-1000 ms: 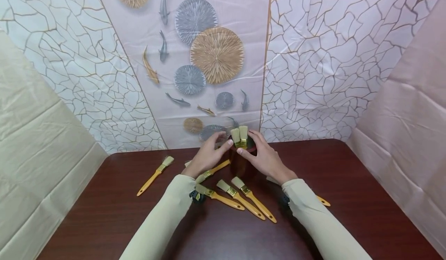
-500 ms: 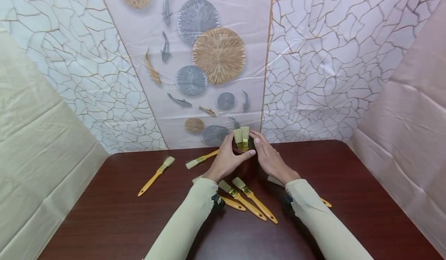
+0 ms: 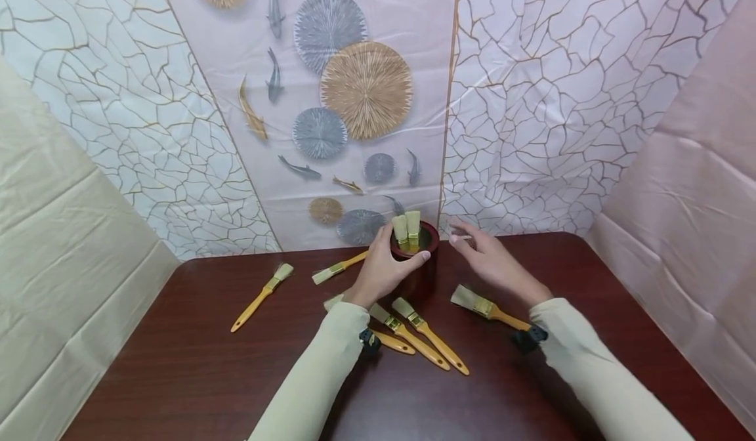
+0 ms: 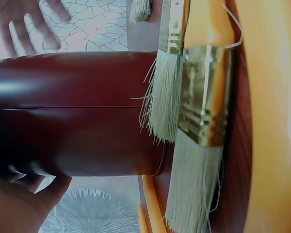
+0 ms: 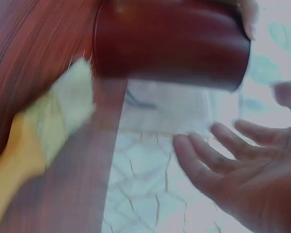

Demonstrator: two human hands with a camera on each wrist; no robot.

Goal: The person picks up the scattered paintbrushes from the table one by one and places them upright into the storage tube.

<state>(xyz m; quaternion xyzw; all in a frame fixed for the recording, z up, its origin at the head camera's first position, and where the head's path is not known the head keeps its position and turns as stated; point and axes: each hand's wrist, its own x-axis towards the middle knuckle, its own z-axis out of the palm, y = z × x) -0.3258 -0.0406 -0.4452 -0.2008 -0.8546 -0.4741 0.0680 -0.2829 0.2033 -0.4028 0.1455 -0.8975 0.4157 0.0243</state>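
Note:
A dark red cylindrical cup (image 3: 420,277) stands at the back of the table. Two paintbrushes (image 3: 413,224) rise from it, bristles up. My left hand (image 3: 378,272) holds the cup's left side at the rim, thumb across the near side. The left wrist view shows that hand (image 4: 19,206) against the cup wall (image 4: 77,87). To the cup's right, my right hand (image 3: 495,262) is raised with nothing in it. Its fingers, apart from the cup (image 5: 169,43), are spread in the right wrist view. Below it lies a paintbrush (image 3: 475,302) with a yellow handle.
Two paintbrushes (image 3: 434,339) lie side by side in front of the cup. Another brush (image 3: 392,342) is partly hidden under the left wrist. One brush (image 3: 333,271) lies behind the left hand, and one (image 3: 262,298) farther left. A patterned cloth backdrop (image 3: 525,132) borders the table's far edge.
My left hand moved right onto the cup, then stayed there. My right hand has left the cup and moved right, uncovering the paintbrush below it. The two brushes in the cup stay upright.

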